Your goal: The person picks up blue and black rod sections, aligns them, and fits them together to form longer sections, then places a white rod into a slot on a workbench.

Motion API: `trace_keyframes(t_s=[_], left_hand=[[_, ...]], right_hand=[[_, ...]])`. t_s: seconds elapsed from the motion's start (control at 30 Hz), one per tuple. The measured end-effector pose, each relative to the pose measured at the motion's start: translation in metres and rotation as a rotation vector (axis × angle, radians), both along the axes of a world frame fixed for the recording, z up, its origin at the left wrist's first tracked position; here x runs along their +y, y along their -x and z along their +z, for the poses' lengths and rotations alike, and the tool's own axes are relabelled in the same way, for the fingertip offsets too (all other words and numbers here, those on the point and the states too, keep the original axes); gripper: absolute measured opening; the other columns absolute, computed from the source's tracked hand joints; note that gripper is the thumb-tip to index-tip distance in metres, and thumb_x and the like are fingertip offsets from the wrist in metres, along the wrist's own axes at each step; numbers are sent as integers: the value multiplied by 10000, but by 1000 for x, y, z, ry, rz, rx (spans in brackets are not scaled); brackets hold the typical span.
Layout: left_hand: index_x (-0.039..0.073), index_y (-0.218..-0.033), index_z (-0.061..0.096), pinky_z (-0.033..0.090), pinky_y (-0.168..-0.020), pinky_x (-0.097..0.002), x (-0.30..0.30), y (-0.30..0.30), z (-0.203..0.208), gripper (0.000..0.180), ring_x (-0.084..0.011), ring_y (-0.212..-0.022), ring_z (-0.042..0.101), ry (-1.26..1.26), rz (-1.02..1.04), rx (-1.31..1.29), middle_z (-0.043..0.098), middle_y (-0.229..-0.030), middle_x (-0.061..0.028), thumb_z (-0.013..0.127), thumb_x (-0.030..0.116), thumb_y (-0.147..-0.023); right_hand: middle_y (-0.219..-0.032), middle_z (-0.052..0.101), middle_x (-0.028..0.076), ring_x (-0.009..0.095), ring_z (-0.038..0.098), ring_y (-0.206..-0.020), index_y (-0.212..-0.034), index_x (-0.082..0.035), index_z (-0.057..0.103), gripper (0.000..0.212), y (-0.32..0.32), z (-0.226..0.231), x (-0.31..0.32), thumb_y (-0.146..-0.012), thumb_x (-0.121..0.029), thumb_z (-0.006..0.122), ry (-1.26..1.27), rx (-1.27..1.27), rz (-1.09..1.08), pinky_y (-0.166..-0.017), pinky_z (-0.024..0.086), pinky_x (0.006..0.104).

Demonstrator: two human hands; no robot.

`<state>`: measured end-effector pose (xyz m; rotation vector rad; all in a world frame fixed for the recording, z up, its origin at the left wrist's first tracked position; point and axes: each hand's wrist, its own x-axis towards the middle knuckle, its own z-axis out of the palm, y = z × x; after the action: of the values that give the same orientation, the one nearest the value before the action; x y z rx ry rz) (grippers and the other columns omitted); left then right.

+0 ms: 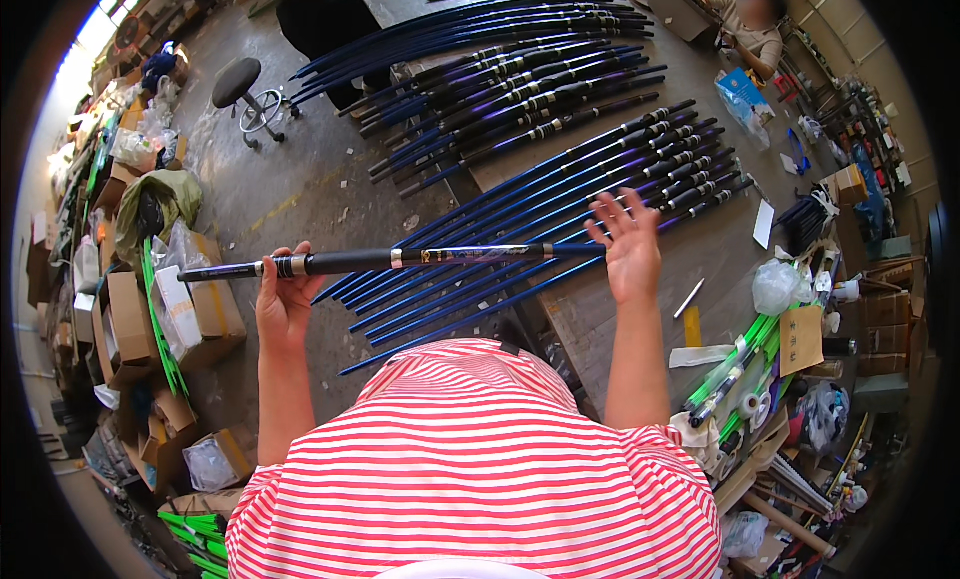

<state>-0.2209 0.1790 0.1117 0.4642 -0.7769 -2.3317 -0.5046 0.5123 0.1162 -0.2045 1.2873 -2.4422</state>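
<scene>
A fishing rod [440, 256] with a black foam grip and silver rings lies level across my front. My left hand [285, 294] is closed round it near its left end, beside the reel seat. My right hand [630, 247] is raised at the rod's other end, palm showing and fingers spread. The rod's blue end reaches the edge of this hand; whether they touch I cannot tell. Beyond and below the rod, a row of blue and black fishing rods [560, 184] lies side by side on the table, thin ends jutting over its left edge.
More rods [520, 89] lie farther back on the table [580, 319]. A stool [238, 82] stands on the floor at far left, near cardboard boxes [215, 309]. Green rods [735, 369] and a yellow ruler [692, 326] are at right. Another person [750, 29] sits at the far right.
</scene>
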Motion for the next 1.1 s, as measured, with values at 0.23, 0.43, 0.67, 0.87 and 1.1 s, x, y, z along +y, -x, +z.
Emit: trace_keyframes(t_s=[0.23,0.43,0.67,0.87,1.1], left_hand=[[13,-1102,475,528,-785,-418,-36,4,33,372,-296,-937,598,296,-20,-139,549,-1086,-234,496,316,-888],[22,-1334,261,379,-944,-460,33,64,139,690,-352,-1165,436,636,-121,281,435,-1250,-244,353,532,-878],[71,-979,542,465,-682,-323,136,94,29,463,-170,-723,563,-308,-634,-146,594,-852,-73,284,453,-932],[82,-919,539,236,-433,-210,137,96,35,405,-72,-489,338,-141,-658,-155,459,-658,13,326,426,-938],[104,-610,470,229,-419,-176,117,64,33,389,-13,-495,310,636,-537,-411,409,-579,69,466,360,-902]], right_hand=[[-526,398,-65,26,331,-462,-730,-39,597,339,-42,8,-18,-909,-296,467,-610,159,1226,-425,246,181],[-506,367,-42,41,295,-418,-643,-77,473,434,-85,1,-35,-884,-439,475,-78,2,1080,-386,212,194],[-657,499,65,191,489,-532,-765,-33,485,124,-106,58,-83,-823,-111,563,-74,700,549,-478,380,291],[-1007,556,185,253,591,-854,-850,-4,535,136,-96,61,-90,-844,-137,563,-402,911,419,-688,455,287],[-1099,565,221,280,597,-945,-885,-26,549,187,-82,61,-78,-880,-212,529,28,610,370,-812,460,330]])
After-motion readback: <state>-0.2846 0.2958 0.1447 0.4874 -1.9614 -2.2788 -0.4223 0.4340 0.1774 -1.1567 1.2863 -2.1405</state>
